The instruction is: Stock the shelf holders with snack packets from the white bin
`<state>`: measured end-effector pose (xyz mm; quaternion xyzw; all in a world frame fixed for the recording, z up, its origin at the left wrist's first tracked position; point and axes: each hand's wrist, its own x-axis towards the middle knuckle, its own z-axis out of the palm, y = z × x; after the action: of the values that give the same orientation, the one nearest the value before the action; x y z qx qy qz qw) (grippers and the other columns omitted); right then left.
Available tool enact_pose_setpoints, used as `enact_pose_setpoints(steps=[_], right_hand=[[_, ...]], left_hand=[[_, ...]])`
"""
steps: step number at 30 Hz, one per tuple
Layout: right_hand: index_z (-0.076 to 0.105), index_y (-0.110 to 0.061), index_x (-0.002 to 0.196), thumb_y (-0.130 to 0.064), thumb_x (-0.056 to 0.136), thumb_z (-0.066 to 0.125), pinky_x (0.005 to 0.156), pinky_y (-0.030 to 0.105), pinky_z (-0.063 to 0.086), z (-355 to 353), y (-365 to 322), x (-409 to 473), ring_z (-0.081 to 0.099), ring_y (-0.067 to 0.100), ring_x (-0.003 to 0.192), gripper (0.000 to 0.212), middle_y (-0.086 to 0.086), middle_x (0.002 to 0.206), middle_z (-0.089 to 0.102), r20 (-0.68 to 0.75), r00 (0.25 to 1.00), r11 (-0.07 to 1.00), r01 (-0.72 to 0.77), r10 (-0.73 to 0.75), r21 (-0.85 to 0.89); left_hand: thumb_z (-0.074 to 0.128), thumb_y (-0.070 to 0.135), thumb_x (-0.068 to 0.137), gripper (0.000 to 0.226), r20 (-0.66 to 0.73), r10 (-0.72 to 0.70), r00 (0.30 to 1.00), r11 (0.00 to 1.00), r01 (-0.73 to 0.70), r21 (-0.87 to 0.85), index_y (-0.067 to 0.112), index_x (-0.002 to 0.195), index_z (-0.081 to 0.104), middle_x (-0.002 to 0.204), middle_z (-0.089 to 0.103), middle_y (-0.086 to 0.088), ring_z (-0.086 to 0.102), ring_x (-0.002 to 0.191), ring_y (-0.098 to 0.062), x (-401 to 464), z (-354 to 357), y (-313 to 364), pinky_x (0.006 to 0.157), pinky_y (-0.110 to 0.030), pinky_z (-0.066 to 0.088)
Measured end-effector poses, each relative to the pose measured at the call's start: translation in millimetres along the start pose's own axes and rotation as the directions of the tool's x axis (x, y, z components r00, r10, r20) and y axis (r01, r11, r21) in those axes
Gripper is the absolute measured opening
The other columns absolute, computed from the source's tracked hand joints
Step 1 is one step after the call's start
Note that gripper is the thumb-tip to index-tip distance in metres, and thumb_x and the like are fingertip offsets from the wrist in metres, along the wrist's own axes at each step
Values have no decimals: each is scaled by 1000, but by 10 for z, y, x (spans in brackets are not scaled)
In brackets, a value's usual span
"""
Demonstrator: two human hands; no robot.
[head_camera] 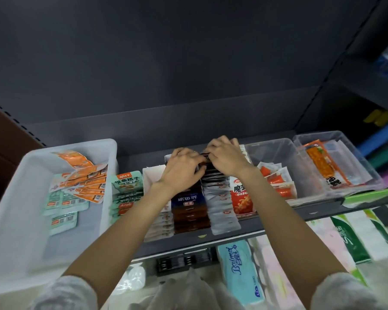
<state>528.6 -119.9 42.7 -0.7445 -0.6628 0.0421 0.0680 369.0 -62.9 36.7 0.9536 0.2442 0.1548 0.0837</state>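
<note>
we have left hand [184, 167] and right hand [225, 157] curled round dark packets [205, 163] at back of shelf holder [154, 175]; pkts sit betw. both hands' fingertips. white bin [16, 198] to left.

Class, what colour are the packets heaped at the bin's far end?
Orange packets, in the white bin; head view.

White bin [20, 198] left of left hand [184, 168]: orange and green packets [76, 186] lying loose. Dark packets [189, 211] below both hands, apparently filed upright in holders.
</note>
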Motion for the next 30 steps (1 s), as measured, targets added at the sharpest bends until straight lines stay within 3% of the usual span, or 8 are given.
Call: enact_pose_setpoints(steps=[6, 9, 12, 16, 20, 24, 26, 30], right_hand=[[33, -22, 145, -27, 100, 26, 108, 40, 11, 15, -38, -86, 18, 12, 140, 46, -6, 148, 38, 134, 989, 998, -61, 56, 35], [44, -16, 139, -17, 94, 42, 104, 41, 22, -118, -198, -209, 37, 22, 133, 45, 3, 136, 53, -204, 979, 998, -1, 13, 57], [63, -11, 118, -12, 86, 44, 87, 38, 44, -298, -634, -346, 62, 22, 99, 37, 3, 104, 69, -497, 867, 942, 127, 47, 310], [68, -15, 108, -18, 88, 41, 72, 31, 55, -397, -1459, -358, 66, 11, 81, 33, -5, 92, 71, -460, 887, 813, 298, -43, 500], [66, -21, 109, -22, 91, 41, 72, 38, 54, -163, -2241, -89, 67, 18, 87, 31, -4, 102, 71, -232, 942, 807, 328, -242, 491], [65, -19, 114, -14, 93, 46, 79, 38, 50, 321, -2884, 347, 61, 24, 102, 29, -1, 115, 66, -29, 952, 864, 290, -306, 412], [61, -18, 123, -14, 93, 46, 86, 36, 45, 601, -3125, 615, 55, 25, 111, 34, 2, 123, 61, 51, 948, 904, 283, -315, 321], [43, -16, 138, -16, 90, 48, 104, 39, 34, 1063, -3391, 1183, 41, 28, 125, 48, 7, 138, 46, 139, 962, 969, 222, -236, 110]], left_hand=[[49, 30, 88, 28, -154, 24, 988, 998, -32, -50, 21, 107, 69, 99, 70, 3, 56, 105, -18, -157, -98, -3, 94, -29, 34], [50, 27, 90, 24, -322, -40, 946, 990, -6, -138, 19, 101, 69, 96, 68, 5, 56, 98, -14, -398, -336, -92, 88, -24, 36], [51, 24, 91, 20, -462, -178, 869, 971, 78, -227, 12, 88, 67, 86, 67, 3, 57, 83, -12, -773, -606, -275, 76, -27, 43], [48, 23, 91, 23, -544, -341, 767, 934, 208, -292, 8, 82, 64, 77, 64, 3, 55, 71, -7, -1382, -850, -696, 66, -25, 43], [49, 30, 85, 24, -383, -582, 717, 812, 482, -329, 14, 91, 65, 84, 67, 3, 60, 74, -13, -1971, -911, -1360, 65, -29, 46], [56, 25, 81, 36, -125, -743, 657, 669, 729, -144, 11, 114, 61, 103, 64, -10, 57, 98, -34, -2380, -773, -2091, 78, -40, 47], [60, 20, 85, 41, -12, -771, 637, 635, 767, -93, 11, 124, 55, 117, 58, -13, 51, 109, -35, -2455, -693, -2343, 86, -42, 43], [58, 23, 87, 55, 108, -716, 690, 695, 719, 11, 13, 138, 39, 136, 46, -10, 43, 121, -30, -2440, -549, -2659, 97, -39, 38]])
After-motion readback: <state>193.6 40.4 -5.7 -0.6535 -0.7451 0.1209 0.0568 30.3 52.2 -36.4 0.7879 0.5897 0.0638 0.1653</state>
